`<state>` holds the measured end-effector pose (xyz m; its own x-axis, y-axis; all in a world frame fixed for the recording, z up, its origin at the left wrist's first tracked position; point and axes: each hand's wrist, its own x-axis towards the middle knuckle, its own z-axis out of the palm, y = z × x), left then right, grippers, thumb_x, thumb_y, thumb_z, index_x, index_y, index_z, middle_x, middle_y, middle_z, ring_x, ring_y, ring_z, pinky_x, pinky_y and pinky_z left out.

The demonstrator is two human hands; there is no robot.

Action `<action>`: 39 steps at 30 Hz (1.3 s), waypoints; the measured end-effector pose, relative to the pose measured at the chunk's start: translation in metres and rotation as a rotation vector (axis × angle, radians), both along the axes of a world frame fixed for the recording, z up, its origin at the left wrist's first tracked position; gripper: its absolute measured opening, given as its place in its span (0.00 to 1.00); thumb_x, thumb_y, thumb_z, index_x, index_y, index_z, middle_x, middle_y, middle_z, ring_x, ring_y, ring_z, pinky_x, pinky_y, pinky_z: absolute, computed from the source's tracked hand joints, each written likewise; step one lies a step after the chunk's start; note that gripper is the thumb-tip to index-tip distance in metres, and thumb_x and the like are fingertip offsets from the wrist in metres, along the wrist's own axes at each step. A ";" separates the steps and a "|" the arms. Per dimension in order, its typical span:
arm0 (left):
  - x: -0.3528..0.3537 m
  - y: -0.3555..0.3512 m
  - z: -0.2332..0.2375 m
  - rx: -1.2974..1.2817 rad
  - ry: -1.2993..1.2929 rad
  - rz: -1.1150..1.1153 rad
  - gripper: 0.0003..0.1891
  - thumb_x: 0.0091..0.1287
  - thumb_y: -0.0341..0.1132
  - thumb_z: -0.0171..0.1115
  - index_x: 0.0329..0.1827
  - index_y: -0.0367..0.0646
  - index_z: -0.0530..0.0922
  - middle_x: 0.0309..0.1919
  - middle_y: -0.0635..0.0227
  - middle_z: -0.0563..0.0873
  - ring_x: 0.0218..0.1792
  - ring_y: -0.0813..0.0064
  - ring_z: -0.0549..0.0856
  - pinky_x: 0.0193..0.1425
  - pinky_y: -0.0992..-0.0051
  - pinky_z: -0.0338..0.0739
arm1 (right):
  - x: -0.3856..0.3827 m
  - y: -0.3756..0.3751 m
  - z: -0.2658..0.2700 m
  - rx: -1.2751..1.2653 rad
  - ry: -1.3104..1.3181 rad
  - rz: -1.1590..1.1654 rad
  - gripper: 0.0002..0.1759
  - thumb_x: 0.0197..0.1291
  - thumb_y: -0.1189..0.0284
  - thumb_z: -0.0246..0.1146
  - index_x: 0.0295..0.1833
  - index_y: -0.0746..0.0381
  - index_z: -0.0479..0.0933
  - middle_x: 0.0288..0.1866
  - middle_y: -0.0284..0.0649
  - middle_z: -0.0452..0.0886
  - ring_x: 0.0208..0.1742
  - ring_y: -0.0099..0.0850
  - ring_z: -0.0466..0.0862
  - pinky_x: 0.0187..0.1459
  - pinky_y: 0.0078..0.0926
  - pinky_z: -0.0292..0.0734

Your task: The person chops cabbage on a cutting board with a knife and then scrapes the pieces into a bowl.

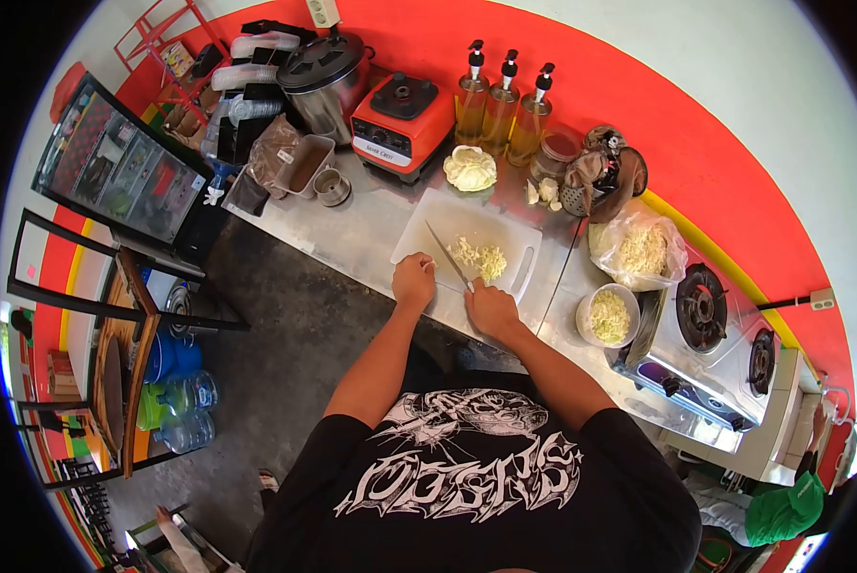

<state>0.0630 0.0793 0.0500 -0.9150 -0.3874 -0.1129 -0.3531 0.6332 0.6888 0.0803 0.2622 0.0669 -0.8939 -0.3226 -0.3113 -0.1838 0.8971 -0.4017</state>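
My right hand [491,307] is closed around the handle of a kitchen knife [449,254], whose blade points up and left across the white cutting board [425,216]. Just right of the blade lies a small heap of chopped cabbage [486,261]. My left hand [415,281] rests at the board's lower left corner with its fingers curled in; what they hold, if anything, is too small to make out. Beyond the board's far edge sits a cut cabbage head [469,169]. A white bowl of chopped cabbage [609,318] stands to the right.
Behind the board are a red blender base [402,129] and several pump bottles [500,110]. A plastic bag of shredded food [643,250] lies beside the gas stove [700,334]. A metal cup [332,187] stands left. A person in green [784,511] is at far right.
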 end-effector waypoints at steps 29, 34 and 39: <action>-0.033 -0.022 -0.015 0.108 0.191 -0.096 0.06 0.63 0.27 0.68 0.42 0.38 0.87 0.39 0.55 0.91 0.42 0.53 0.91 0.49 0.62 0.84 | -0.013 -0.025 0.010 -0.038 0.013 0.079 0.21 0.76 0.58 0.51 0.53 0.68 0.71 0.35 0.60 0.86 0.38 0.58 0.88 0.44 0.55 0.83; -0.053 -0.017 -0.018 0.151 0.214 -0.118 0.05 0.62 0.25 0.69 0.40 0.35 0.85 0.36 0.54 0.91 0.42 0.58 0.92 0.49 0.66 0.84 | -0.018 -0.027 0.015 -0.041 0.001 0.026 0.21 0.76 0.58 0.50 0.53 0.68 0.71 0.35 0.60 0.86 0.38 0.58 0.88 0.44 0.55 0.83; -0.068 -0.029 -0.021 0.109 0.235 -0.190 0.04 0.63 0.25 0.68 0.39 0.35 0.85 0.36 0.55 0.91 0.42 0.58 0.92 0.49 0.67 0.84 | -0.025 -0.041 0.015 -0.044 -0.038 -0.025 0.21 0.76 0.58 0.50 0.53 0.68 0.70 0.36 0.60 0.86 0.39 0.58 0.88 0.44 0.54 0.84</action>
<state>-0.0051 0.0500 0.0293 -0.9758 -0.2039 0.0785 -0.0587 0.5905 0.8049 0.0555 0.2210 0.0821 -0.8895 -0.3147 -0.3314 -0.1457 0.8825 -0.4471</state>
